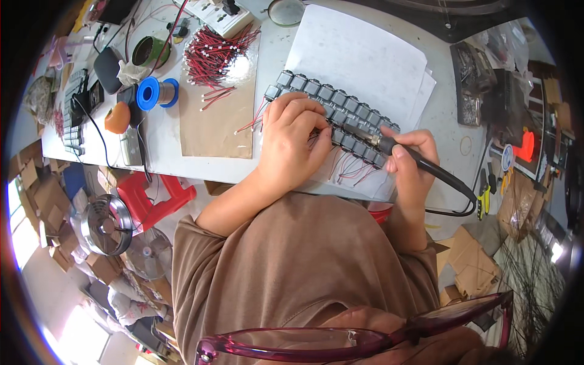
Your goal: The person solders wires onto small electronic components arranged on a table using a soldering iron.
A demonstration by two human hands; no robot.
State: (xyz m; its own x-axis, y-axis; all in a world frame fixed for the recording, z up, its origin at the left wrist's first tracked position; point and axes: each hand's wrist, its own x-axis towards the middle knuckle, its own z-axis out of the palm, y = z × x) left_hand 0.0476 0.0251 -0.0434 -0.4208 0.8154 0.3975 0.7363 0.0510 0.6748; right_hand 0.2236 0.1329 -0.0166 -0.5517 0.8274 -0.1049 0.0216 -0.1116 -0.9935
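Observation:
Two rows of small grey metal motors point(339, 97) lie slantwise across white paper sheets point(359, 45). Thin red and black wires point(348, 168) hang from the near row on its right part. My right hand point(413, 159) grips a soldering iron point(387, 144) like a pen, its tip pointing left at the near row. Over the left part of the rows, my left hand point(293, 143) is closed, thumb and fingers pinched together beside the iron's tip. What it pinches is hidden; a few loose wires point(248, 125) stick out at its left.
A pile of red and black wires point(216, 55) lies on a brown sheet point(217, 131) at the left. Beside it stands a blue solder spool point(155, 94). The iron's black cable point(453, 182) loops at the right. Yellow-handled cutters point(483, 201) are at the table's right edge.

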